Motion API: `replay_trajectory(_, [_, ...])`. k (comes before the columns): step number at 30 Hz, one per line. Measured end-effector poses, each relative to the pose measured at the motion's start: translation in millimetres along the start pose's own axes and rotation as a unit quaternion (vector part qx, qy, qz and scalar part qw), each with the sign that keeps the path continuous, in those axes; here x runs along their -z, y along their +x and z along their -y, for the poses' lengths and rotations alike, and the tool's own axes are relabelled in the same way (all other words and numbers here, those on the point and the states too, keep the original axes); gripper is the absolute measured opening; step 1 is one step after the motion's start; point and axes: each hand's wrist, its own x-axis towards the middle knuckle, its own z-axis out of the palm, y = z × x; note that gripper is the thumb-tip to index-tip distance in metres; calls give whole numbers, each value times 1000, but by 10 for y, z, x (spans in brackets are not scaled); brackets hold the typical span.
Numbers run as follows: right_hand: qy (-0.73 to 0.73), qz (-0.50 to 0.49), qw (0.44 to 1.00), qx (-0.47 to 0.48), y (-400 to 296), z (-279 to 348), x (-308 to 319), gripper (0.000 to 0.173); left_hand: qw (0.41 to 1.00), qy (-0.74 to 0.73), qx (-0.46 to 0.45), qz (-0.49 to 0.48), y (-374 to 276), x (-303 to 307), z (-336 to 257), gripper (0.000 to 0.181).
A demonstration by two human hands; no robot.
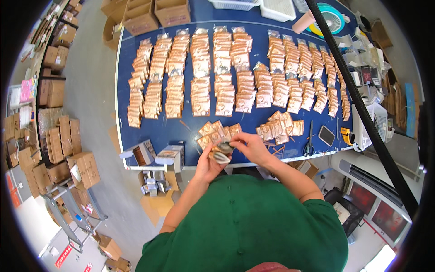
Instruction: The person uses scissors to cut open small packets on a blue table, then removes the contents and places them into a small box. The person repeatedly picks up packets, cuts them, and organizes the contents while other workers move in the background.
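Near the front edge of the blue table (244,119), my left hand (208,166) holds a small bundle of flat packets (219,156), some of them dark and shiny. The fingertips of my right hand (249,146) pinch the upper right end of this bundle. Just behind my hands lies a loose pile of orange-and-white packets (214,131), with a second pile (277,127) to the right. Long overlapping rows of similar packets (200,91) cover the table beyond. What is printed on the packets is too small to tell.
Two open small boxes (139,154) stand at the table's front left. Scissors (309,146), a phone-like dark device (326,135) and a yellow-and-black tape dispenser (347,136) lie at right. Cartons (141,17) and white baskets (278,10) stand at the back. A black strap (360,102) crosses the view.
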Motion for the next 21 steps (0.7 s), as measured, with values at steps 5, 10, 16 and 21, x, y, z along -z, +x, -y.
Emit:
replay_trajectory(5, [90,-32,995,-23,107,28,-308,13,999,-23,47,12,-87,108,-215,53])
replay_trajectory(10, [11,-81,995,53,109,107,-480,13,996,-43,66,31,-181,134,-361,51])
replay_trajectory(16, [-255,-83,942,204,28,292,-578,15,997,-32,57,26,-124,241,-365,46])
replay_trajectory(21, [-213,3,973,88,157,86,-449,9,999,35,26,1,-46,177,-272,50])
